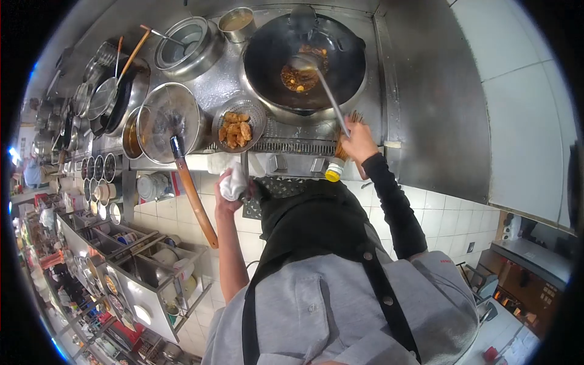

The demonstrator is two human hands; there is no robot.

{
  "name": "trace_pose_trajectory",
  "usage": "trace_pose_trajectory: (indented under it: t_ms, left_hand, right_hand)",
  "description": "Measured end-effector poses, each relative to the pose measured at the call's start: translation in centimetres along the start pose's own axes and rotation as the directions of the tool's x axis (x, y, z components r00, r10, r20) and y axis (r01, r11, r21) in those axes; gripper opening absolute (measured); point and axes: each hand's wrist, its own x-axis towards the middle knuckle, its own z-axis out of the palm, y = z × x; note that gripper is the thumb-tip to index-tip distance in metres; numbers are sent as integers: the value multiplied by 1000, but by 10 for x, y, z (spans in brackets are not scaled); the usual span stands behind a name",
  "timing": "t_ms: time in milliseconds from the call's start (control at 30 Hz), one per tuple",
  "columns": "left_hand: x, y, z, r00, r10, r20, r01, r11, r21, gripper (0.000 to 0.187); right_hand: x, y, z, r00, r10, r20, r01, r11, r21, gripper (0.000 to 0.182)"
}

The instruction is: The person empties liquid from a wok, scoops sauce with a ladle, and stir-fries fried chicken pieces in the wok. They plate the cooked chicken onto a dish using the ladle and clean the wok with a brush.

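Note:
My right hand (pixel 360 143) is closed around the handle of a metal ladle (pixel 331 97). The ladle's bowl rests in a dark sauce with bits in it (pixel 298 78), low in the black wok (pixel 261 58). On the left, my left hand (pixel 226 198) is wrapped about a white cloth (pixel 233 184) and the handle end of a perforated strainer ladle (pixel 258 115). Golden-brown fried pieces (pixel 235 130) lie in that strainer, held level left of the wok. My left fingers are partly hidden by the cloth.
A wire-mesh strainer with a wooden handle (pixel 196 198) lies left of my left hand. A lidded steel pot (pixel 188 48) and a small steel pot (pixel 237 24) stand behind. A bamboo brush (pixel 342 143) and a yellow-capped bottle (pixel 333 171) sit below my right hand.

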Motion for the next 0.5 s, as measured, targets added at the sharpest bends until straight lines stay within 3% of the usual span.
trace_pose_trajectory:
  t_ms: [33,133,167,267,300,333,400,500]
  left_hand:
    - [3,-8,2,997,-9,78,18,992,-122,47]
    - [30,-17,-31,917,-69,393,233,892,-386,48]
    - [28,-19,-32,927,34,374,103,934,-342,43]
    - [4,-16,1,979,78,187,-8,937,-350,47]
    - [-5,-17,11,986,80,146,-35,957,-286,39]
    - [-5,-19,9,982,89,168,-41,962,-271,38]
    - [-9,-29,-1,972,94,214,-42,971,-236,35]
    - [-27,-42,7,979,147,143,-130,984,-121,32]
  right_hand:
    - [5,-10,-7,972,200,125,-223,951,213,49]
    - [5,-30,5,985,167,46,-174,952,252,56]
    - [-4,-29,6,994,2,-107,12,991,131,59]
    - [-33,-45,-60,989,58,138,-67,996,59,60]
    - [-42,-58,-82,967,121,222,-141,987,75,61]
    - [-51,-65,-98,937,179,301,-213,973,83,61]
    - [-63,-32,-69,974,43,221,-62,995,81,62]
    - [-39,-12,-18,991,-55,122,57,998,-14,55]
